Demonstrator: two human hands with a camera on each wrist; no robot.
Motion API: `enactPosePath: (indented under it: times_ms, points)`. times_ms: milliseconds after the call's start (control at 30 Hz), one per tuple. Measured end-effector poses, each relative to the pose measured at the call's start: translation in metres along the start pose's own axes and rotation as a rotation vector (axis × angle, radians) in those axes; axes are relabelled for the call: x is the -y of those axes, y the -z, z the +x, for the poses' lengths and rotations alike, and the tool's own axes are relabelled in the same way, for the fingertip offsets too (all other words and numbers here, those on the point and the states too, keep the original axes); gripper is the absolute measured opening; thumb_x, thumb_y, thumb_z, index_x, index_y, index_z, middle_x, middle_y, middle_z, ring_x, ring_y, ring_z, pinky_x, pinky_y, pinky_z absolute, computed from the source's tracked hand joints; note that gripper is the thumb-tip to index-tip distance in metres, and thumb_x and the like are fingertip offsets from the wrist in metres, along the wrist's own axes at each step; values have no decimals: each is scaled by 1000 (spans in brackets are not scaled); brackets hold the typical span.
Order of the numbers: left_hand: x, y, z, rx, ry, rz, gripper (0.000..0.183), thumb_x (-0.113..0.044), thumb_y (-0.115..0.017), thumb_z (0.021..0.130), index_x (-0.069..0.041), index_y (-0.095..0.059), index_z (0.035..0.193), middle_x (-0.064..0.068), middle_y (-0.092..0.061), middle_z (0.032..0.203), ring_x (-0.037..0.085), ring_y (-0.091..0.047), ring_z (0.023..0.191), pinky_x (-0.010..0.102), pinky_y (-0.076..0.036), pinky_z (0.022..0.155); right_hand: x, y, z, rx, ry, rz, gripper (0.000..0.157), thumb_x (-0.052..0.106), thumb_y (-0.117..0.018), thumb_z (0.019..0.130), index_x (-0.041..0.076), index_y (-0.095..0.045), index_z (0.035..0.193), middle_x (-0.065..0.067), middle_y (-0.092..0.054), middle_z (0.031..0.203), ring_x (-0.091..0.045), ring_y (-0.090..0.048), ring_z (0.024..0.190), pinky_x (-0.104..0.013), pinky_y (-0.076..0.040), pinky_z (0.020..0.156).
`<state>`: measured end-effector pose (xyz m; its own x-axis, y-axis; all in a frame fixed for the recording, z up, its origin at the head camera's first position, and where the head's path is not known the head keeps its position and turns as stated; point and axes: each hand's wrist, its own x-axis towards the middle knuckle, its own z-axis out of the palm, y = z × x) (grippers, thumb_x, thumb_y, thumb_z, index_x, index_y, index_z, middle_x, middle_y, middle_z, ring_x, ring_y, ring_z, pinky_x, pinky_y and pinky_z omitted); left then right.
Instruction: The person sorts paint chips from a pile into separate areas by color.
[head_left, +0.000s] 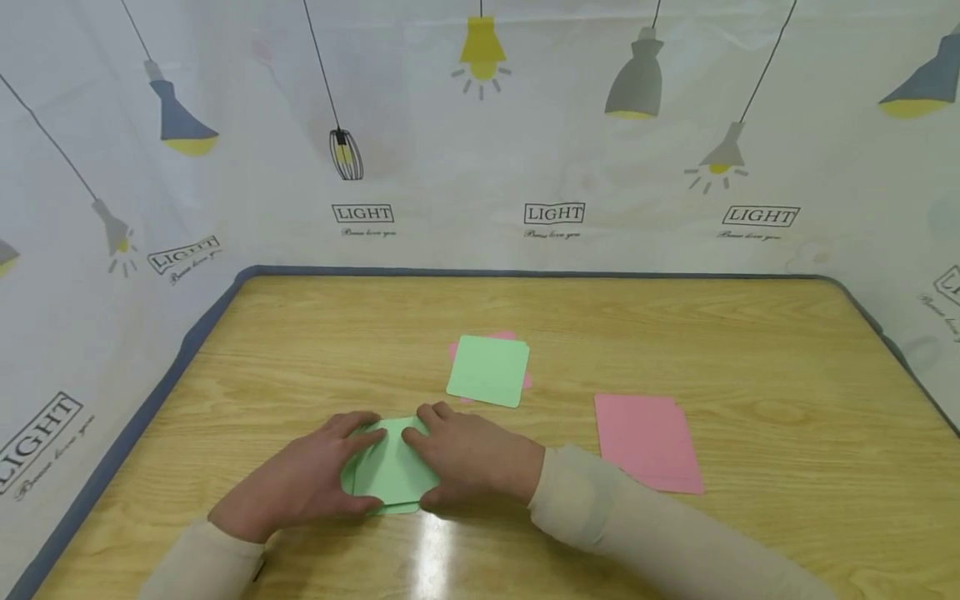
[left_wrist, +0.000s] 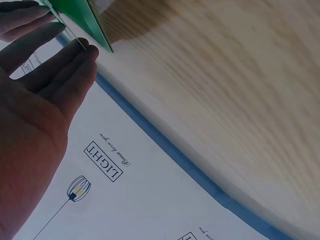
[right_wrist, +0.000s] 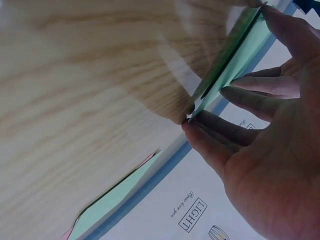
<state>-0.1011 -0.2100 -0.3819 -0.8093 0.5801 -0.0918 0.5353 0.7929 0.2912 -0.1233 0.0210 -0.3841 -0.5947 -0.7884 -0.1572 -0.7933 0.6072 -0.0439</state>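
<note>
Green square paper sheets [head_left: 393, 471] lie in a small, slightly uneven stack near the front of the table, a lower one showing past the left and near edges. My left hand [head_left: 307, 475] holds the stack's left side, thumb at the near edge and fingers toward the far left corner. From the right, my right hand [head_left: 472, 454] grips the other side, its thumb near the front edge and its fingers over the top and far edge. In the right wrist view the green paper [right_wrist: 250, 47] appears edge-on between the fingertips. The left wrist view shows only a green corner [left_wrist: 82, 17].
Beyond the hands, a green square [head_left: 489, 371] lies crosswise over pink paper [head_left: 455, 350], whose corners stick out. A pink stack [head_left: 648, 442] is to the right, beside the right sleeve. A white printed curtain [head_left: 450, 167] surrounds the wood-grain table [head_left: 300, 358].
</note>
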Motion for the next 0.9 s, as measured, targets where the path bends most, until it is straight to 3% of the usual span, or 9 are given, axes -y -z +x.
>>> enactPosePath:
  times_ms: [267, 533, 667, 900]
  points:
    - [3, -5, 0, 0, -12, 6, 78, -47, -82, 75, -2, -58, 134, 16, -45, 142, 35, -49, 124, 47, -48, 92, 1, 0, 0, 10, 3, -38, 70, 59, -68, 83, 12, -53, 133, -8, -46, 132, -20, -47, 117, -28, -45, 93]
    - [1, -9, 2, -44, -43, 18, 74, -52, -80, 77, -1, -61, 128, 13, -43, 142, 36, -37, 134, 48, -41, 101, 1, -2, -1, 17, -4, -46, 68, 57, -68, 83, 13, -53, 133, -6, -45, 133, -19, -45, 119, -31, -42, 99]
    - [-3, -9, 12, -79, -72, 28, 72, -52, -77, 80, 0, -61, 127, 13, -44, 142, 33, -37, 133, 47, -41, 102, -2, -3, -2, 10, 5, -29, 66, 55, -68, 84, 13, -53, 132, -6, -44, 135, -20, -45, 121, -33, -41, 100]
    - [-8, -1, 48, -77, -128, 7, 60, -38, -79, 83, -1, -60, 127, 14, -48, 137, 32, -41, 128, 44, -46, 97, -19, 7, -8, -43, 28, 8, 62, 49, -65, 89, 10, -53, 135, -7, -46, 138, -23, -43, 128, -35, -36, 106]
